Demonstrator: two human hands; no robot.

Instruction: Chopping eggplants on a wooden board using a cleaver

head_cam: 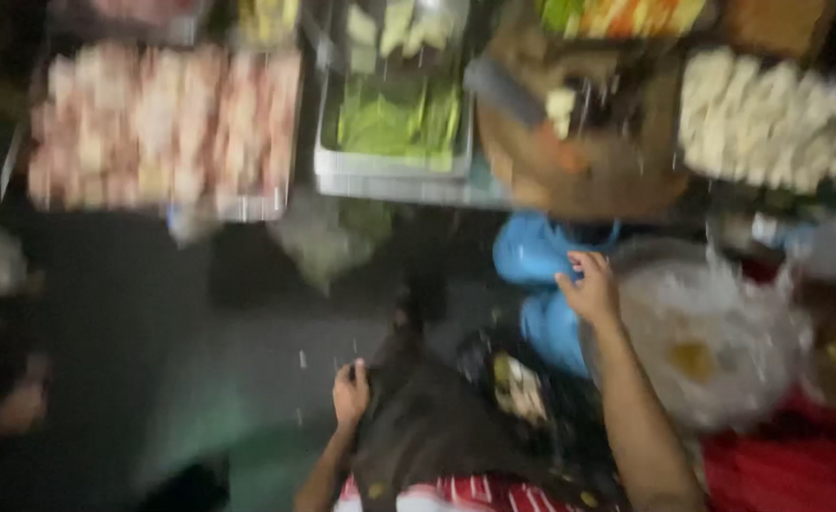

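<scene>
left hand [350, 393]: down at about 7 o'clock in my view, fingers curled shut and pinching the edge of the dark apron [437, 427], knuckles up.
right hand [590, 289]: around 4 o'clock from centre, fingers loosely spread and half bent, tips touching the blue plastic bag [541, 284], right beside the rim of the big metal bowl [721, 332].
bowl: covered in clear wrap, something yellow inside, too blurry to say more.
desk up top: tray of pinkish meat pieces [162, 123] at 10 o'clock, metal tray of green leaves [394, 118] at 12, round wooden board [584, 152] at 1, tray of pale chunks [759, 118] at 2.
heads up: whole frame is motion-smeared, so fine detail is a no-go.
</scene>
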